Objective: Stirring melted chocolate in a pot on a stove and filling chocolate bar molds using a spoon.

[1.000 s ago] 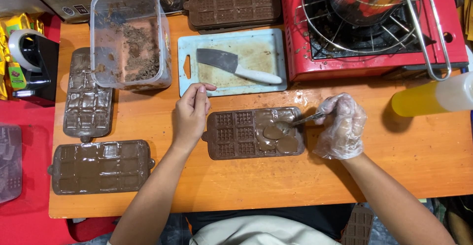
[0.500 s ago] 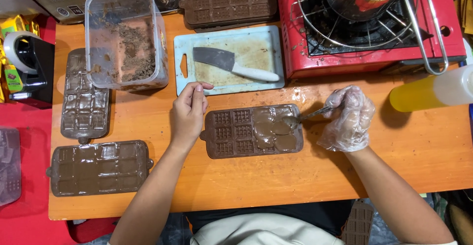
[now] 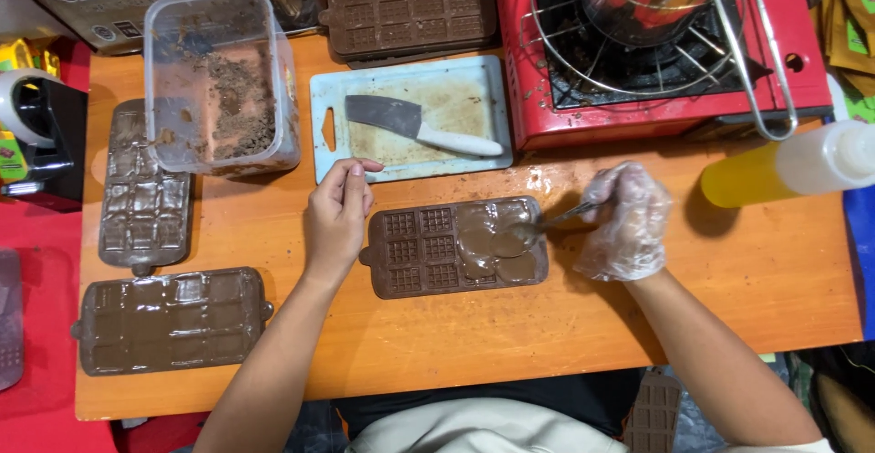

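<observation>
Half-filled brown chocolate mould

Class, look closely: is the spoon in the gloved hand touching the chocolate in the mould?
Touching. The head view shows the spoon, held by the gloved right hand, with its bowl resting in the melted chocolate filling the mould.

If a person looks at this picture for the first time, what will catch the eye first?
Probably the brown chocolate mould at the table's centre, half filled with melted chocolate. The gloved right hand spreads it with a spoon, while the bare left hand rests beside the mould. Behind stands a bright red stove.
</observation>
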